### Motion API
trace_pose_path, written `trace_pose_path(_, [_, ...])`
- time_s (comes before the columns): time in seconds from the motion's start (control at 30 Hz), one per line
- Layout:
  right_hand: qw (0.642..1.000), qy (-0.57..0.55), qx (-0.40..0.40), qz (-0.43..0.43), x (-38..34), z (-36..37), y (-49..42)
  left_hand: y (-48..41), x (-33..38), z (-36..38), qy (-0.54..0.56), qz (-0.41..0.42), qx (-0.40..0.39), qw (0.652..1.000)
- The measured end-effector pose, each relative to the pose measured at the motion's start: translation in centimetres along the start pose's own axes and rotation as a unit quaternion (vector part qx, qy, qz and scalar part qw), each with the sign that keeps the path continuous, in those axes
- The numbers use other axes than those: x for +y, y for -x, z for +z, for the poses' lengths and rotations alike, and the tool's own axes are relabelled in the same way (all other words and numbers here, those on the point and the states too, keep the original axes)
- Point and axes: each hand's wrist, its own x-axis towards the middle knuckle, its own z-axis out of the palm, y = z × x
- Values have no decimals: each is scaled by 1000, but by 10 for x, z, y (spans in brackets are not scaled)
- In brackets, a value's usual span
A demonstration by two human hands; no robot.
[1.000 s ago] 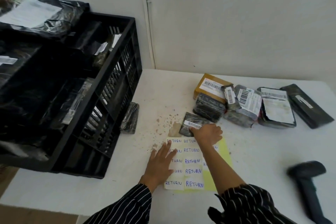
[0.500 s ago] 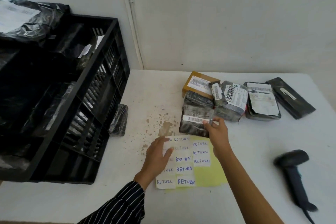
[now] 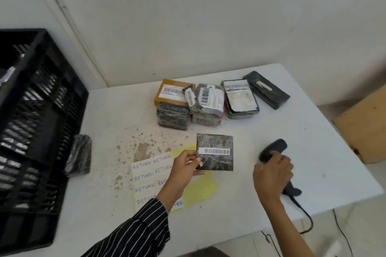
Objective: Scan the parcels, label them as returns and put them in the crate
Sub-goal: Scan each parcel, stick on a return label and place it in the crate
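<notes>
Head view: parcel [image 3: 217, 146] between left fingers [image 3: 191, 157].

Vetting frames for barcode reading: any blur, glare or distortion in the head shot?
Head view: crate at left is motion-smeared; the parcel pinched by the left hand is sharper, bars distinct, digits unreadable; right hand gripping the scanner slightly soft; light even, no glare; wall seam leans: wide-angle skew.

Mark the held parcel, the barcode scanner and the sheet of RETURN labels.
held parcel [image 3: 219, 162], head view, black wrap below its barcode strip.
barcode scanner [image 3: 274, 147], head view, its dark head.
sheet of RETURN labels [image 3: 146, 176], head view, left column of white labels.
</notes>
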Motion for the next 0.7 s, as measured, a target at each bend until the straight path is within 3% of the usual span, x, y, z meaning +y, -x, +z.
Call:
trace_pose_path(0.23, [984, 95, -143, 43, 38, -2, -30, -14, -10, 28, -30, 8, 11, 999])
trace_pose_path(0.33, [981, -74, -168, 64, 39, -14, -28, -22, -13, 36, -40, 8, 22, 999])
trace_pose_path(0.43, [947, -240, -196, 89, 30, -39, -13, -29, -15, 42, -33, 6, 31, 999])
trace_pose_path(0.7, [852, -416, -300, 107, -2, -83, 32, -43, -24, 52, -28, -3, 61, 998])
